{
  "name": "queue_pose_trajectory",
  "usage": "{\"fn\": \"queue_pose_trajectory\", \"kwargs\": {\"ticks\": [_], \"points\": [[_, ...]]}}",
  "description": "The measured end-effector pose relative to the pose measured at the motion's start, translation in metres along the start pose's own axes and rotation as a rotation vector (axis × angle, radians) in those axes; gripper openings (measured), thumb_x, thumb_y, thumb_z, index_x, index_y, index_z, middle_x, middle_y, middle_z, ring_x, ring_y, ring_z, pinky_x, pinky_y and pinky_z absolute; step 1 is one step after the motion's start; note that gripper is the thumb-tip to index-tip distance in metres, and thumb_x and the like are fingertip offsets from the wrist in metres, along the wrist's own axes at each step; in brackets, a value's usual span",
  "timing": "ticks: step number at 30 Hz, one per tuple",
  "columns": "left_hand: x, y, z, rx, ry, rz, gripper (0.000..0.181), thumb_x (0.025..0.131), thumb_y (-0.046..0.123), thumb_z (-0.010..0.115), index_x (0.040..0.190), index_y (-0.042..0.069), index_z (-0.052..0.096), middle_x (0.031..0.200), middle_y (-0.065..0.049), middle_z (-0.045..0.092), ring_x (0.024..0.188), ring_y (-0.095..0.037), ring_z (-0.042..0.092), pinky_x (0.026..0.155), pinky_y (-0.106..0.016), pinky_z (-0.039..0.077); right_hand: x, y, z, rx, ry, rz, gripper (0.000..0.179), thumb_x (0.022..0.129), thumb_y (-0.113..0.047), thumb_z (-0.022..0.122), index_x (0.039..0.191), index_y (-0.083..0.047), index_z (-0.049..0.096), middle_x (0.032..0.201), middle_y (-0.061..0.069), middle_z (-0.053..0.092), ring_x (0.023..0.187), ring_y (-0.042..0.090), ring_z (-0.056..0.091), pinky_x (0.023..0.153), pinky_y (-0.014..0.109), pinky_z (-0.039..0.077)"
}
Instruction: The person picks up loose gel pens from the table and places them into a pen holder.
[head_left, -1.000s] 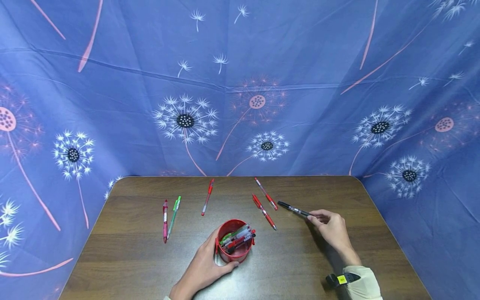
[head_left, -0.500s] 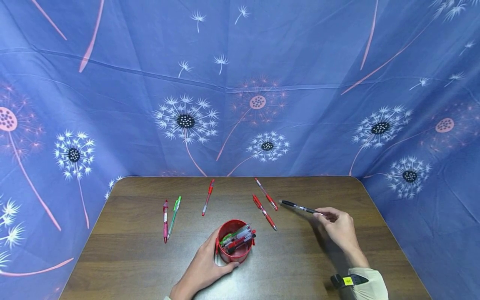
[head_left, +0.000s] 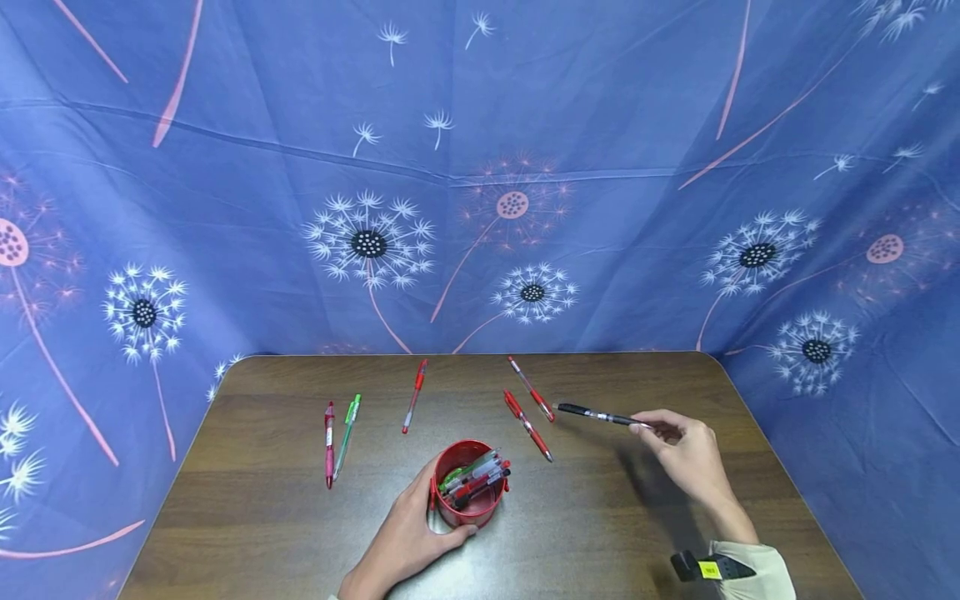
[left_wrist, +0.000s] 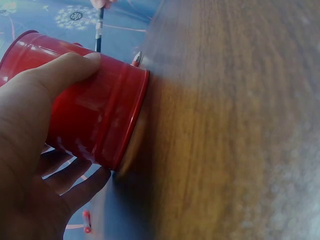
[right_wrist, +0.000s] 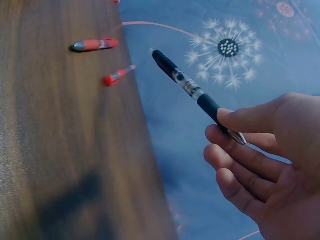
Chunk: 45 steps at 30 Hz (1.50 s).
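Observation:
A small red metal bucket (head_left: 480,514) stands near the table's front, with several pens (head_left: 474,479) leaning inside it. My left hand (head_left: 408,525) grips its side, thumb and fingers around the wall, as the left wrist view also shows for the bucket (left_wrist: 95,100). Off to the right, my right hand (head_left: 686,458) pinches a black pen (head_left: 600,415) near one end between thumb and fingers. The black pen (right_wrist: 187,85) points away from the hand and is held above the table. Two red pens (head_left: 529,427) lie just left of its far end.
Another red pen (head_left: 414,397) lies behind the bucket. Farther left, a dark pink pen (head_left: 329,446) and a green pen (head_left: 348,437) lie side by side on the brown wooden table (head_left: 247,500). A blue dandelion-print cloth (head_left: 637,250) hangs behind and at both sides.
My right hand, pinching the black pen, has shifted to the right, and its grip sits nearer the pen's end. The left hand and bucket have stayed in place.

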<state>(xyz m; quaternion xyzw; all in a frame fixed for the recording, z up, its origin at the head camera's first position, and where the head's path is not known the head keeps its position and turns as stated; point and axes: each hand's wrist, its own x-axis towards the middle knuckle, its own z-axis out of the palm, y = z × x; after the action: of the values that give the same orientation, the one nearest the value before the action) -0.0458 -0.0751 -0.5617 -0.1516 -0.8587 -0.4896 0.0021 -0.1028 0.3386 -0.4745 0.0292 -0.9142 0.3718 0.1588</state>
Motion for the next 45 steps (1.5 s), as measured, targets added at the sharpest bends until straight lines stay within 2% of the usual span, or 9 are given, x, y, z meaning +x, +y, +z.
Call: {"fn": "queue_pose_trajectory", "kwargs": {"ticks": [12, 21, 26, 35, 38, 45], "points": [[0.000, 0.000, 0.000, -0.006, 0.007, 0.002, 0.105, 0.074, 0.038, 0.100, 0.160, 0.035, 0.041, 0.152, 0.014, 0.056, 0.140, -0.012, 0.056, 0.115, -0.043, 0.050, -0.006, -0.028, -0.007, 0.024, -0.064, -0.145, 0.023, 0.084, 0.001, 0.088, 0.097, -0.017, 0.083, 0.079, -0.009, 0.072, 0.068, 0.004, 0.061, 0.059, 0.018, 0.047], [0.000, 0.000, 0.000, 0.011, 0.011, 0.005, 0.104, 0.074, 0.040, 0.100, 0.160, 0.034, 0.042, 0.152, 0.013, 0.057, 0.139, -0.013, 0.056, 0.114, -0.044, 0.051, -0.010, -0.053, -0.011, 0.071, -0.121, -0.163, 0.025, 0.086, -0.005, 0.089, 0.100, -0.024, 0.083, 0.084, -0.010, 0.075, 0.071, 0.006, 0.063, 0.061, 0.019, 0.046], [0.000, 0.001, 0.000, 0.013, 0.005, -0.005, 0.103, 0.075, 0.042, 0.099, 0.160, 0.035, 0.041, 0.152, 0.013, 0.057, 0.139, -0.013, 0.057, 0.113, -0.045, 0.051, -0.010, -0.067, -0.012, 0.103, -0.145, -0.205, 0.027, 0.086, -0.004, 0.089, 0.102, -0.025, 0.083, 0.088, -0.009, 0.076, 0.071, 0.007, 0.063, 0.062, 0.020, 0.046], [0.000, 0.002, -0.001, 0.000, -0.002, -0.014, 0.103, 0.075, 0.042, 0.099, 0.160, 0.036, 0.041, 0.152, 0.014, 0.056, 0.139, -0.013, 0.057, 0.114, -0.045, 0.051, -0.010, -0.084, -0.006, 0.177, -0.209, -0.283, 0.031, 0.086, 0.000, 0.087, 0.106, -0.024, 0.082, 0.093, -0.001, 0.078, 0.074, 0.008, 0.064, 0.065, 0.020, 0.049], [0.001, 0.001, 0.000, 0.007, 0.003, -0.001, 0.104, 0.075, 0.041, 0.100, 0.160, 0.037, 0.040, 0.152, 0.016, 0.055, 0.138, -0.012, 0.057, 0.113, -0.045, 0.052, -0.010, -0.090, -0.003, 0.194, -0.231, -0.305, 0.032, 0.086, 0.001, 0.087, 0.106, -0.024, 0.082, 0.091, -0.001, 0.077, 0.074, 0.008, 0.065, 0.066, 0.020, 0.049], [0.001, 0.000, 0.000, 0.005, 0.008, 0.021, 0.106, 0.073, 0.035, 0.101, 0.161, 0.035, 0.041, 0.154, 0.015, 0.055, 0.140, -0.014, 0.056, 0.115, -0.044, 0.050, -0.013, -0.101, 0.009, 0.221, -0.294, -0.329, 0.028, 0.089, -0.003, 0.085, 0.106, -0.026, 0.081, 0.092, -0.012, 0.075, 0.079, 0.007, 0.066, 0.071, 0.020, 0.051]]}}
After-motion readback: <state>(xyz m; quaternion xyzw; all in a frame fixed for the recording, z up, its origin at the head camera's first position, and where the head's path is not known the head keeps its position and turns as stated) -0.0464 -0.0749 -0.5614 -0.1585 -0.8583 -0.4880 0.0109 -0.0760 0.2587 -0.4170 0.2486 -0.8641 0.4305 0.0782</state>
